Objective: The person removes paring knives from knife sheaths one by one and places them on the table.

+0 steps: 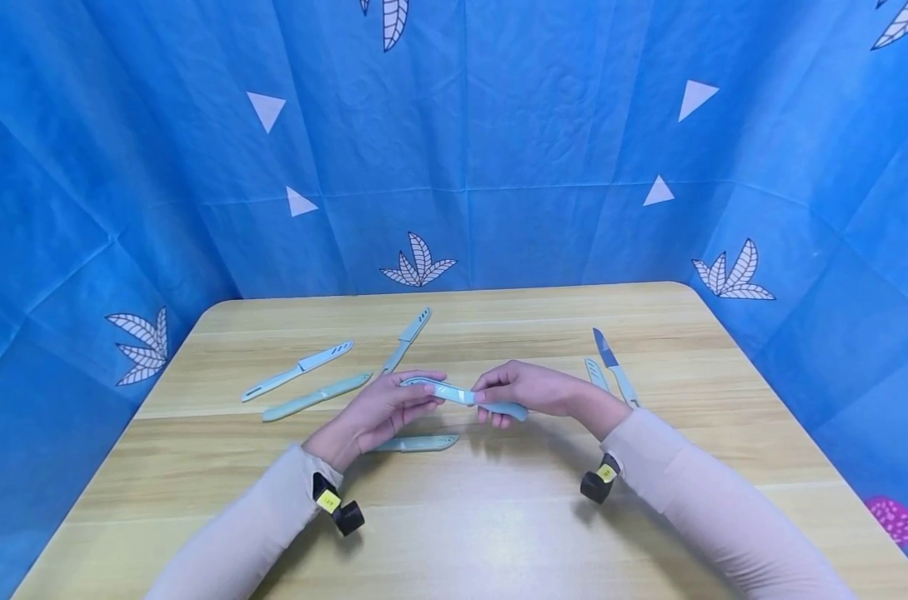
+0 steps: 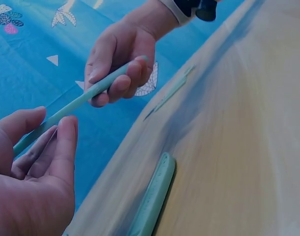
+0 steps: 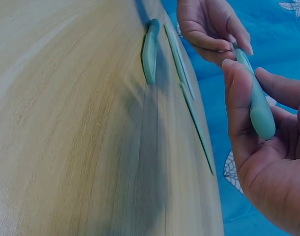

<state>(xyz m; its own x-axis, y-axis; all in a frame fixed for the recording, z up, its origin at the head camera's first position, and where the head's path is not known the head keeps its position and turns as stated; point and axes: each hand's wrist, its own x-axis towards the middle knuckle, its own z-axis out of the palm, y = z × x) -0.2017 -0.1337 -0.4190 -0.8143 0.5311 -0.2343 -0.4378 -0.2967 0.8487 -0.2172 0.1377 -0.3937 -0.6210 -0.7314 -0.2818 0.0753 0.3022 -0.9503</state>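
Both hands hold one sheathed knife (image 1: 454,392) with a pale green handle above the middle of the table. My left hand (image 1: 382,412) pinches its sheath end between thumb and fingers. The handle (image 3: 260,110) lies in my right hand (image 1: 534,390), whose thumb and curled fingers grip it. Below the left hand, another sheathed knife (image 1: 421,443) lies on the table, partly hidden by that hand in the head view. To the right of the right hand are a bare-bladed knife (image 1: 624,385) and a loose sheath (image 1: 595,373), partly covered by the right forearm.
More sheathed knives lie left of the hands on the wooden table (image 1: 499,533): one (image 1: 298,372) at far left, one (image 1: 314,398) nearer, and one (image 1: 410,336) toward the back. A blue patterned cloth (image 1: 536,150) hangs behind and beside the table.
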